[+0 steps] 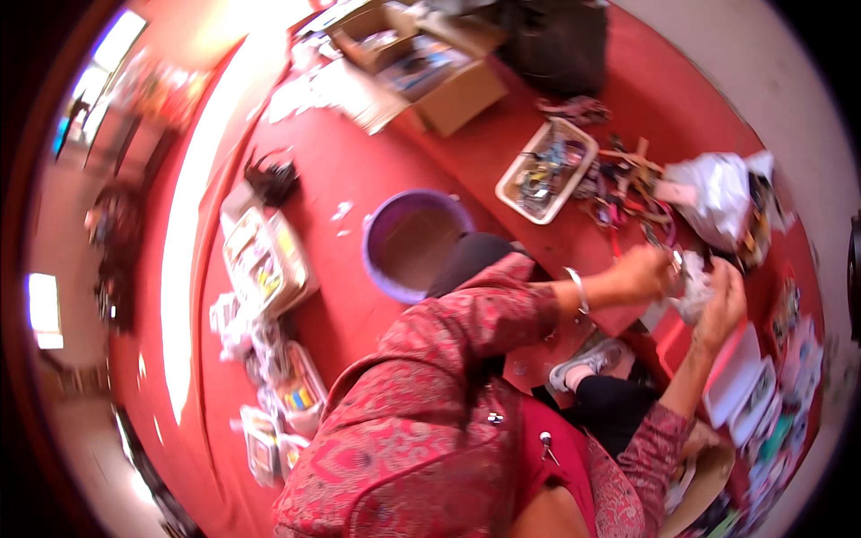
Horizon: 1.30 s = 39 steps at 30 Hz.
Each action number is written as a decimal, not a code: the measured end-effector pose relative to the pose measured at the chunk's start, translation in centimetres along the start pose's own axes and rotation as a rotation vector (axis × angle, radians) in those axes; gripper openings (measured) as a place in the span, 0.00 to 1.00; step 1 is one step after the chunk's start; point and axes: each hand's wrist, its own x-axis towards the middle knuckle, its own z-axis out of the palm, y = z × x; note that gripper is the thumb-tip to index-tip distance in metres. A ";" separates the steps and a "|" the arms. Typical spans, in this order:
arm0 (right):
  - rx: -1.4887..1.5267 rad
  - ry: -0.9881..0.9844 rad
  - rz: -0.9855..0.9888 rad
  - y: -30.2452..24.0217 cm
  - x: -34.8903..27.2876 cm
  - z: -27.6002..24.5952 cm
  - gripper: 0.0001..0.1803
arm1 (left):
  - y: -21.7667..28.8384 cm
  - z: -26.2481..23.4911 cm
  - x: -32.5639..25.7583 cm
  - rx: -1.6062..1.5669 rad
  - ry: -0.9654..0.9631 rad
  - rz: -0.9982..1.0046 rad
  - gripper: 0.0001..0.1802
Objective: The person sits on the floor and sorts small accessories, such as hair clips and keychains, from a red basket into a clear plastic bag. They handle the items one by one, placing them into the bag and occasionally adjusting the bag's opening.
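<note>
Both my hands meet over the red floor: my left hand and right hand grip a crumpled white wrapper. I judge I'm mid-unwrapping; next needs a careful peel.

Crumpled white wrapper, bunched up, just above red floor

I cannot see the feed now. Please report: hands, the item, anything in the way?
Left hand and right hand both gripping a crumpled white wrapper. Held above the red floor. White plastic bag and loose clutter lie close behind. Nothing between hands.
</note>
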 end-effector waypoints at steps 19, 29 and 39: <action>-0.506 -0.095 -0.272 -1.2 -2.6 6.7 0.10 | 0.7 -0.4 -0.1 -1.401 0.014 -0.652 0.11; 0.252 -0.415 0.117 -2.2 -2.1 5.6 0.09 | 1.6 -2.5 0.1 -1.238 0.083 -0.779 0.13; 0.267 -0.419 0.421 1.5 -0.5 2.3 0.24 | 1.2 -1.7 1.3 -1.422 0.093 -0.474 0.21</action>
